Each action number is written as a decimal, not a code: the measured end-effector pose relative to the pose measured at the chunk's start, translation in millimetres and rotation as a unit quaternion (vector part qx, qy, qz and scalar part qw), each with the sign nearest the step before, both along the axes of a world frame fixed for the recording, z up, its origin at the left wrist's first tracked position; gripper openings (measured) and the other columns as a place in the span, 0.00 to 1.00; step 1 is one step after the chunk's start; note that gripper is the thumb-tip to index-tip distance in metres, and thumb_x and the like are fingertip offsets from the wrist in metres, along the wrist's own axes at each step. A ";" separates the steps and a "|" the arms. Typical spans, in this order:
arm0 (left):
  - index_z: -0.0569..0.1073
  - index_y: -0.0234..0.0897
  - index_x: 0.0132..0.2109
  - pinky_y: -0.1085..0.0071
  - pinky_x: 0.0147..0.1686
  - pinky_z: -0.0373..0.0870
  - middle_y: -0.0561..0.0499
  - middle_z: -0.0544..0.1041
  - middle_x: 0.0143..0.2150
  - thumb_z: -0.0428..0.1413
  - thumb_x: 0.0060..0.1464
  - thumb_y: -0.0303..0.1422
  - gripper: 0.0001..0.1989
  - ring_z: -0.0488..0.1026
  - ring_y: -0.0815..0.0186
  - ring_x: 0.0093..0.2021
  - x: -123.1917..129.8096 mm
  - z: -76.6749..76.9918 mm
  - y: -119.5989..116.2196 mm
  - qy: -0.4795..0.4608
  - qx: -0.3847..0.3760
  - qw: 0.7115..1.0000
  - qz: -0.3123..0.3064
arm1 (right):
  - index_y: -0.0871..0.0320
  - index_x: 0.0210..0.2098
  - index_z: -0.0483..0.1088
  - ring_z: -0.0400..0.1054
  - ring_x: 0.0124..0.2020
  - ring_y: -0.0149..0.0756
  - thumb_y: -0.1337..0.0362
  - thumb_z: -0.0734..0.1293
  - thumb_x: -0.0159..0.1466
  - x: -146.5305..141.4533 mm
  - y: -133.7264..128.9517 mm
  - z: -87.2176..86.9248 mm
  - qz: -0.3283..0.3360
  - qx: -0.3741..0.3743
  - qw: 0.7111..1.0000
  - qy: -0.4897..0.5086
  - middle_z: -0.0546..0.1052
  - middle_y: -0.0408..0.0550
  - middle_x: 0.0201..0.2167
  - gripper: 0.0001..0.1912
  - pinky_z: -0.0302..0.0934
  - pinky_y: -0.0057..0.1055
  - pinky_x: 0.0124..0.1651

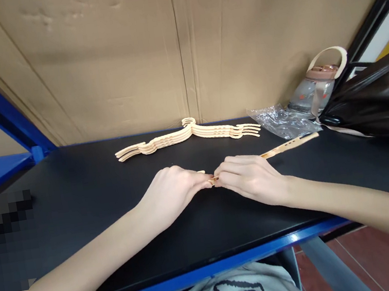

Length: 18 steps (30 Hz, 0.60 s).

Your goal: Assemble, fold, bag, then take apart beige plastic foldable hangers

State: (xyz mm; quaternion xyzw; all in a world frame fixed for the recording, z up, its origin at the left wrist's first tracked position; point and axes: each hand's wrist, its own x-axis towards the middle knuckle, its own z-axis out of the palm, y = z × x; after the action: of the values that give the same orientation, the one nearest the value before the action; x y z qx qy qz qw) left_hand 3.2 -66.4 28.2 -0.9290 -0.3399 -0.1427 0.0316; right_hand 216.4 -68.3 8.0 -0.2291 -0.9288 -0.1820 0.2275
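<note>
My left hand (172,188) and my right hand (249,176) meet over the middle of the black table, fingertips almost touching. Both are closed, pinching a cream plastic clothes hanger (290,145). One slotted arm of it sticks out to the right past my right hand. A small cream tip shows above my left fingertips; the middle of the hanger is mostly hidden by my fingers. Beyond my hands lies a neat stack of several matching hangers (192,132), hooks pointing to the back.
A crumpled clear plastic bag (282,120) lies at the back right. Beside it stands a clear bottle (309,93) with a pinkish lid and handle. A shiny black bag (371,93) rests on the right. Cardboard (111,65) walls the back; a blue frame (0,107) rises at left.
</note>
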 end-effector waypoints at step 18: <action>0.71 0.33 0.46 0.71 0.21 0.61 0.53 0.76 0.29 0.44 0.62 0.20 0.13 0.74 0.67 0.26 1.1 -7.7 -6.7 0.115 0.200 0.973 0.001 | 0.60 0.33 0.70 0.67 0.32 0.33 0.66 0.53 0.72 1.0 1.7 11.2 -0.025 -0.047 0.998 0.028 0.76 0.49 0.31 0.18 0.60 0.28 0.34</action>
State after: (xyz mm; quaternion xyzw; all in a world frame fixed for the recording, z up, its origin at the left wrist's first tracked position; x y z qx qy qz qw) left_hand 4.3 -73.1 20.5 -0.9135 -0.2998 -0.1000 0.2562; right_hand 217.4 -66.7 19.3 -0.2680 -0.9236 -0.1372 0.2373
